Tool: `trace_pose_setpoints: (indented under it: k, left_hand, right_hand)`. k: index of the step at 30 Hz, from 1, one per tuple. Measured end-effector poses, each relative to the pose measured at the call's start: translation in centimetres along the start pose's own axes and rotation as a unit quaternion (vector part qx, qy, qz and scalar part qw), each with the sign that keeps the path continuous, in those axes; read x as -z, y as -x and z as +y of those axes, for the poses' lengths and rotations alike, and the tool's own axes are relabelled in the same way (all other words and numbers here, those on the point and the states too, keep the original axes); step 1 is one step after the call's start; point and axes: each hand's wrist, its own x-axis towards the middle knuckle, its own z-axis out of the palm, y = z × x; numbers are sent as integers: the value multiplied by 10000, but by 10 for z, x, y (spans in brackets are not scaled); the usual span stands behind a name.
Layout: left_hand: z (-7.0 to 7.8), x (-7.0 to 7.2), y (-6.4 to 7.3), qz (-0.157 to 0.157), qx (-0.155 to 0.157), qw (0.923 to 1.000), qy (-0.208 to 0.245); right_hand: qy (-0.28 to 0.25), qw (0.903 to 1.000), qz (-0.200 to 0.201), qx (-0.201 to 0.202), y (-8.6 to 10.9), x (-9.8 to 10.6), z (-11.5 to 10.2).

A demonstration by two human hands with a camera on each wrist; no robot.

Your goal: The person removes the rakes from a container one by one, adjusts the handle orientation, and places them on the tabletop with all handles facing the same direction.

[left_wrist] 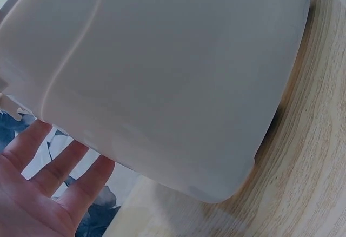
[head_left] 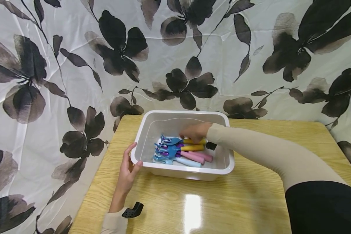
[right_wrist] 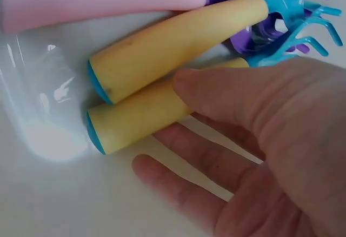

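Behind everything, from where I stand, hangs a white cloth [head_left: 222, 71] printed with big dark grey flowers and leaves. In front of it is a yellowish wood-grain table [head_left: 237, 201], and against the cloth side sits a pale, rectangular plastic tub [head_left: 178, 174] with rounded corners and a broad rim.

Long beige sleeves [head_left: 251, 139] reach in from both sides; the right one meets a black garment [head_left: 321, 204] higher up. The left hand [head_left: 127, 170] is at the tub's left end, fingers spread and extended against the rim, thumb at the near corner. The right hand [head_left: 195, 131] is down inside the tub, pinching the far yellow-handled blue fork [head_left: 170, 140] by its handle, thumb on one side and fingers on the other.

That fork lies in the tub with its tines to the left, touching a second yellow-handled blue fork [head_left: 193, 148] beside it. Nearer the person are two pink-handled purple forks [head_left: 192, 157], then a light blue fork [head_left: 188, 162] along the near wall. Smallest are the black wrist pieces [head_left: 133, 210], one at each cuff, and the blue cap [right_wrist: 96, 132] ending the pinched handle.
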Motion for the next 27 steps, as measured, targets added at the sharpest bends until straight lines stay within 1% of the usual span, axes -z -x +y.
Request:
trace_pose_setpoints:
  k: [6, 9, 12, 14, 16, 23, 27]
  left_hand:
    - [-2, -1, 3, -4, 92, 9999, -111]
    - [-2, -1, 2, 16, 108, 9999, -123]
    - [-1, 0, 0, 34, 101, 9999, -133]
    - [-1, 1, -1, 45, 75, 9998, -155]
    - [-1, 1, -1, 54, 40, 9998, -160]
    - [-3, 2, -1, 51, -32, 9998, -195]
    - [-5, 2, -1, 60, -67, 9998, -176]
  right_hand:
    - [-222, 9993, 144, 276, -7, -6, 2]
    - [-259, 9987, 245, 377, -16, -11, 9]
    - [-487, 9979, 271, 338, -19, -8, 12]
    - [-608, 9973, 289, 294, -17, -6, 11]
    - [-759, 9966, 222, 228, -12, -1, 6]
    - [-848, 9963, 77, 69, -6, 5, -1]
    - [-754, 9970, 112, 151, -2, 13, -4]
